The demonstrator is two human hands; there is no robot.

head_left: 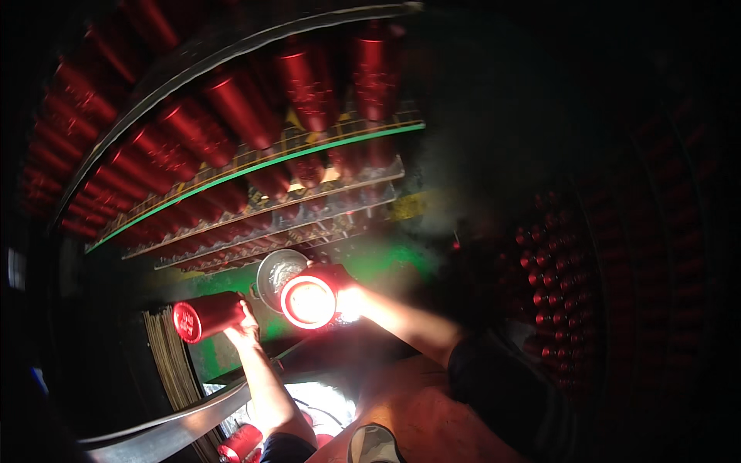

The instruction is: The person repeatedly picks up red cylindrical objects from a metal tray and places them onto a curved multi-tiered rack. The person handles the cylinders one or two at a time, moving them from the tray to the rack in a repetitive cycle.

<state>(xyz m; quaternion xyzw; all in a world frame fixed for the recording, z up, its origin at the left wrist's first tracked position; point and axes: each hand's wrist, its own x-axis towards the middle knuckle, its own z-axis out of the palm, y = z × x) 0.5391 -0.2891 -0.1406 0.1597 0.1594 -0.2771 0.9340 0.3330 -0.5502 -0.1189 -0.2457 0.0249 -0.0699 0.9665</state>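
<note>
My left hand (245, 330) is closed around a red metal bottle (220, 312), which lies nearly level with its round base turned to the left. Raised marks show on that base. My right hand (352, 299) grips a second red bottle (336, 276). Its round base faces me and glares white, and the glare washes out part of the hand. Just behind this bottle, partly covered by it, is a round metal bowl (272, 279) on a green surface (397, 264). The two bottles are apart.
Long shelves (262, 163) packed with red bottles (309, 85) curve across the upper left. More bottles (544, 278) stand in the dark at right. Flat sheets (171, 359) are stacked at left, above a metal rail (170, 434). A red bottle (241, 442) and a shoe (374, 445) are at the bottom.
</note>
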